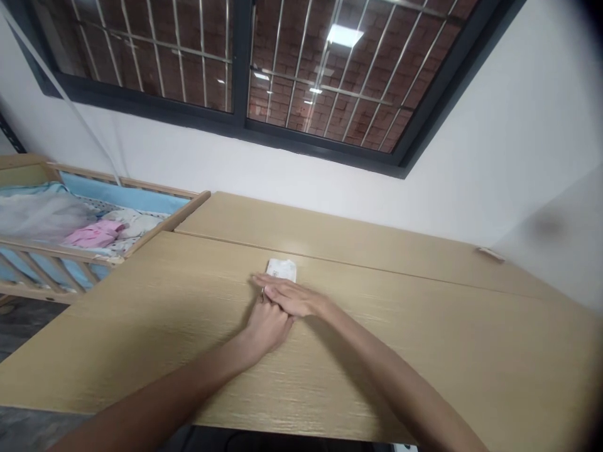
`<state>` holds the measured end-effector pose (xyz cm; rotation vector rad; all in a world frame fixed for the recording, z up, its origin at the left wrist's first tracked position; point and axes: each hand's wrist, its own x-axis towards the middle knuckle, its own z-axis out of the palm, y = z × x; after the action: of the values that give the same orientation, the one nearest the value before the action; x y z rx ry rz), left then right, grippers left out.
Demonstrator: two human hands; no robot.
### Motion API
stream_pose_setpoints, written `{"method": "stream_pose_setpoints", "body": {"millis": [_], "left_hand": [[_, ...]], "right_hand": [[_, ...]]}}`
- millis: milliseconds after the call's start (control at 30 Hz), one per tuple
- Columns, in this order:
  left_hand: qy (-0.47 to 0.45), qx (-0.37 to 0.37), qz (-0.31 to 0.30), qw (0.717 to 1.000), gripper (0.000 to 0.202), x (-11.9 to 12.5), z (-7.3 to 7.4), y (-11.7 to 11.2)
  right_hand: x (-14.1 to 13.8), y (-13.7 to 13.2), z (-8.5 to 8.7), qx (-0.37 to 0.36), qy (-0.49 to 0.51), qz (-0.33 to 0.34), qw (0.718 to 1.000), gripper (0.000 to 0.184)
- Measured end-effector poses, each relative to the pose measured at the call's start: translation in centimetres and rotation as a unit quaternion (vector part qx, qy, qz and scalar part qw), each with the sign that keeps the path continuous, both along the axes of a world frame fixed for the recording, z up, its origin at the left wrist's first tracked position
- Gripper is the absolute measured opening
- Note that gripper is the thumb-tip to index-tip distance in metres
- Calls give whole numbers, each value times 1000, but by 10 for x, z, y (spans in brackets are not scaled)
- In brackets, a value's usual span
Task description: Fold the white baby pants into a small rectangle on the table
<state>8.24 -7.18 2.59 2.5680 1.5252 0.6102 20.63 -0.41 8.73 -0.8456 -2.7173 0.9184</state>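
A small white folded pad (281,269) with faint printing lies on the wooden tabletop (405,351). My left hand (269,323) is just on the near side of it, knuckles up and fingers curled, with a ring on one finger. Across the top of those knuckles lies my right hand (289,295), its fingers stretched out flat toward the left. The right fingers overlap the near edge of the pad in view. Most of the left fingertips are hidden, so I cannot make out what, if anything, is in them.
To the left stands a wooden crib (164,233) with blue lining, holding a pink cloth (97,233) and pale bedding. A barred window (245,122) is in the wall behind. One small flat object (490,253) rests at the tabletop's far right edge.
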Motion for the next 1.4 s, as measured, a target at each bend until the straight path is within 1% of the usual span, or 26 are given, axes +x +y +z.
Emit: {"method": "stream_pose_setpoints", "body": {"millis": [67, 100, 167, 233, 367, 467, 533, 567, 633, 700, 767, 833, 933, 1000, 1100, 1167, 1233, 1267, 1333, 1367, 1400], "left_hand": [[2, 20, 2, 1000, 52, 1, -5, 1], [3, 28, 9, 1000, 52, 1, -6, 2], [15, 36, 29, 999, 54, 1, -7, 2], [38, 28, 47, 998, 58, 1, -6, 1], [91, 22, 71, 993, 61, 3, 4, -5], [98, 19, 71, 992, 52, -1, 18, -5], [75, 4, 75, 994, 44, -9, 28, 2], [62, 0, 89, 994, 42, -15, 32, 7], [48, 0, 139, 989, 44, -26, 37, 18], [48, -1, 186, 981, 49, -35, 36, 28], [47, -21, 199, 979, 51, -40, 32, 35], [44, -46, 187, 980, 50, -41, 27, 38], [44, -67, 155, 985, 45, -39, 24, 40], [44, -78, 133, 987, 41, -40, 27, 41], [40, -105, 97, 989, 34, -51, 40, 39], [36, -122, 70, 989, 28, -64, 51, 32], [19, -138, 35, 990, 23, -82, 62, 14], [0, -147, 17, 989, 22, -93, 66, 2], [-68, -168, -8, 983, 26, -117, 68, -32], [-107, -175, -5, 979, 29, -130, 67, -52], [-140, -181, 15, 973, 33, -144, 64, -74]], "right_hand": [[0, 3, -8, -17, -8, 2, 1000, 60], [2, 8, -12, -12, -6, -7, 1000, 60], [9, 22, -19, 17, -5, -25, 1000, 60], [16, 38, -24, 58, -26, -32, 997, 61], [27, 66, -29, 126, -102, -54, 985, 68], [31, 77, -33, 157, -125, -77, 977, 72], [32, 75, -35, 181, -121, -98, 971, 72], [32, 73, -36, 199, -112, -117, 966, 72], [32, 65, -38, 239, -85, -175, 951, 69], [31, 56, -42, 265, -57, -241, 932, 61], [28, 48, -46, 263, -29, -299, 917, 48], [24, 42, -49, 246, 3, -343, 907, 37], [17, 36, -51, 217, 37, -391, 894, 29], [13, 31, -48, 200, 40, -408, 890, 24], [5, 15, -39, 175, 42, -412, 893, 16], [-3, -3, -32, 152, 59, -407, 899, 12], [-14, -25, -24, 103, 91, -396, 908, 10], [-20, -37, -20, 70, 108, -387, 913, 10], [-33, -63, -10, -2, 144, -357, 923, 11], [-40, -76, -5, -36, 163, -335, 927, 12], [-49, -89, 0, -71, 183, -308, 931, 14]]}}
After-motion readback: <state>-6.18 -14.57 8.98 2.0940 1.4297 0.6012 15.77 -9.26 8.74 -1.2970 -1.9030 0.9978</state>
